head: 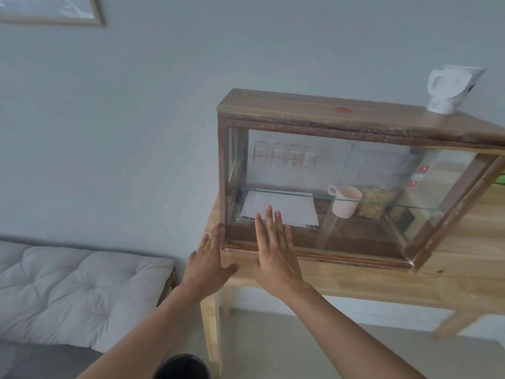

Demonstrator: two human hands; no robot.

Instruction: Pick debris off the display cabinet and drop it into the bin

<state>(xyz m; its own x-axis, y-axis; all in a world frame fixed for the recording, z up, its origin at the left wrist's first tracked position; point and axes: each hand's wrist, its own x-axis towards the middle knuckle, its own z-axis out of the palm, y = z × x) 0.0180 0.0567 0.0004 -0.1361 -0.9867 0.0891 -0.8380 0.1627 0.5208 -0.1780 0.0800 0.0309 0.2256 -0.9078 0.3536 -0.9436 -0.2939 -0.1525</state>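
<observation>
A wooden display cabinet (300, 108) with glass front stands on a light wooden table (355, 285). A small red round piece (343, 109) lies on the cabinet's top. My left hand (210, 259) is open, fingers spread, at the cabinet's lower left corner. My right hand (276, 250) is open and flat in front of the glass near the bottom left; whether it touches the glass is unclear. Neither hand holds anything. A dark round bin (183, 366) shows partly at the bottom edge, below my arms.
A white kettle (451, 90) stands on the cabinet's top right. Inside are several glasses (284, 154), a pink mug (345, 201), white paper (284, 207) and a jar (375, 202). A white tufted cushion bench (73, 288) sits at the left by the wall.
</observation>
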